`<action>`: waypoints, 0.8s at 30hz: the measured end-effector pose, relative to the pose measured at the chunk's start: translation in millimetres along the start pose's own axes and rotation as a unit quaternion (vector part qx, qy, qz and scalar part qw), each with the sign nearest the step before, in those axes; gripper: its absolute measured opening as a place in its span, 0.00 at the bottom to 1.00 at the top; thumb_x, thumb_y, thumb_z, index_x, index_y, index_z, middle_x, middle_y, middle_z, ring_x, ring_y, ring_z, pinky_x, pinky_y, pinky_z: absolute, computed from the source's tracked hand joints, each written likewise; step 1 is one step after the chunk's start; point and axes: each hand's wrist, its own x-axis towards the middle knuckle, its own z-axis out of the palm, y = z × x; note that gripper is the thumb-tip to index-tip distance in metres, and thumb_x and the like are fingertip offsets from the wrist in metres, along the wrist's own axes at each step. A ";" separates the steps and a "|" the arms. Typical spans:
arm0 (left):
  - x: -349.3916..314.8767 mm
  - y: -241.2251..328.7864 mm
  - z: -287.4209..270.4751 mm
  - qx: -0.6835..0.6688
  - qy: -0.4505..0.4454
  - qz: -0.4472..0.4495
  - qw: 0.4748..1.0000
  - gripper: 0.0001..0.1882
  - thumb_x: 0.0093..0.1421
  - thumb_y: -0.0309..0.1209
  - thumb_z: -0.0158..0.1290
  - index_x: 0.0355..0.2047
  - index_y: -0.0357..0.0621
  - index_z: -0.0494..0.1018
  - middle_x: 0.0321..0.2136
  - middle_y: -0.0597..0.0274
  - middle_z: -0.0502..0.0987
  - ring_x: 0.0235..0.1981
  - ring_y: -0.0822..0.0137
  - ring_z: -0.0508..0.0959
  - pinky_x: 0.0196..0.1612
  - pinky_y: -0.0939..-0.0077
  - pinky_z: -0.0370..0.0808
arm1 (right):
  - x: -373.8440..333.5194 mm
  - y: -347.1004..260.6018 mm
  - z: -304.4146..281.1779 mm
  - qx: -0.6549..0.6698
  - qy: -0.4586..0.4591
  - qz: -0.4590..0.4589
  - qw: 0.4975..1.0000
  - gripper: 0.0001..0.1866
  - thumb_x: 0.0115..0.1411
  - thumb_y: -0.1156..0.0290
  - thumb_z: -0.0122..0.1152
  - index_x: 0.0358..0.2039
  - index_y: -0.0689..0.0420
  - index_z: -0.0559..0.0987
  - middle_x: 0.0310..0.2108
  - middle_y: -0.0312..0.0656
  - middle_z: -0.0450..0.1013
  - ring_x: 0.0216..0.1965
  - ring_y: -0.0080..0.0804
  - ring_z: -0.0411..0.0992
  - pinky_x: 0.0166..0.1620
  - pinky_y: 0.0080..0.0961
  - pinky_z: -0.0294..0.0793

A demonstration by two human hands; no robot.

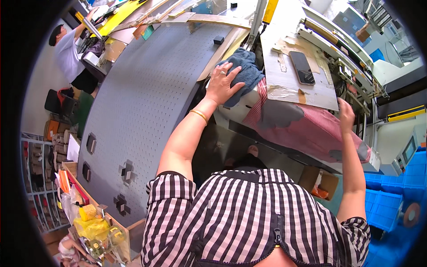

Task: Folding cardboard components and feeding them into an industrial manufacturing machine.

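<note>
My left hand (223,83) lies with spread fingers on a crumpled blue-grey towel (248,70), which sits at the machine's left end. My right hand (346,115) is at the right corner of a flat grey board (291,91), its fingers drawn together; what they hold, if anything, is hidden. On the board lies a black phone (302,67), amid torn brown tape and paper. Below the board's front edge hangs a red-and-white striped cloth (311,127) with grey patches.
A large perforated grey table (147,75) stands on my left, with black blocks on it. Blue crates (384,209) are at the lower right, near an open cardboard box (318,182). A co-worker (69,58) stands at the far left. A long roller machine (338,44) extends behind the board.
</note>
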 end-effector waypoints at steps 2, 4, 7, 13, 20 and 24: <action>-2.7 -3.5 4.4 -0.036 0.011 -0.040 0.998 0.35 0.57 0.59 0.54 0.60 0.56 0.66 0.58 0.50 0.66 0.62 0.49 0.63 0.66 0.51 0.54 | 16.1 -89.3 57.6 0.049 -0.095 -0.088 0.990 0.14 0.68 0.68 0.50 0.49 0.56 0.79 0.48 0.44 0.77 0.49 0.34 0.75 0.53 0.29 0.72; -7.0 -5.6 7.3 -0.068 0.045 -0.063 0.995 0.39 0.54 0.60 0.56 0.60 0.55 0.65 0.58 0.48 0.65 0.62 0.47 0.63 0.66 0.52 0.56 | 19.8 -171.2 116.9 0.125 -0.167 -0.107 0.972 0.14 0.66 0.69 0.54 0.50 0.56 0.78 0.47 0.44 0.77 0.47 0.35 0.75 0.50 0.30 0.74; -13.8 -4.0 8.9 -0.105 0.085 -0.133 0.982 0.45 0.49 0.61 0.61 0.61 0.51 0.63 0.58 0.43 0.65 0.61 0.44 0.64 0.64 0.53 0.60 | 25.1 -240.3 194.5 0.066 -0.226 -0.216 0.948 0.19 0.64 0.62 0.55 0.53 0.56 0.75 0.44 0.49 0.76 0.43 0.41 0.76 0.46 0.37 0.75; -19.7 10.3 6.2 -0.116 0.056 -0.212 0.969 0.46 0.47 0.57 0.64 0.61 0.46 0.62 0.56 0.44 0.66 0.58 0.46 0.67 0.61 0.58 0.65 | 42.7 -259.6 274.3 -0.145 -0.277 -0.234 0.920 0.20 0.66 0.51 0.47 0.42 0.56 0.76 0.30 0.53 0.78 0.35 0.50 0.78 0.41 0.48 0.74; -20.8 6.2 5.9 -0.153 0.056 -0.221 0.962 0.43 0.49 0.56 0.64 0.60 0.48 0.63 0.56 0.46 0.67 0.57 0.46 0.68 0.61 0.58 0.65 | 33.0 -246.5 290.3 -0.166 -0.181 -0.317 0.916 0.13 0.63 0.61 0.50 0.37 0.58 0.75 0.30 0.48 0.76 0.36 0.46 0.76 0.42 0.41 0.71; -20.7 1.5 9.5 -0.172 0.071 -0.183 0.965 0.40 0.53 0.53 0.62 0.60 0.49 0.62 0.56 0.45 0.67 0.58 0.46 0.67 0.60 0.57 0.65 | 20.4 -245.2 270.0 -0.166 -0.152 -0.346 0.911 0.20 0.56 0.70 0.53 0.50 0.62 0.74 0.38 0.48 0.71 0.45 0.45 0.69 0.46 0.39 0.68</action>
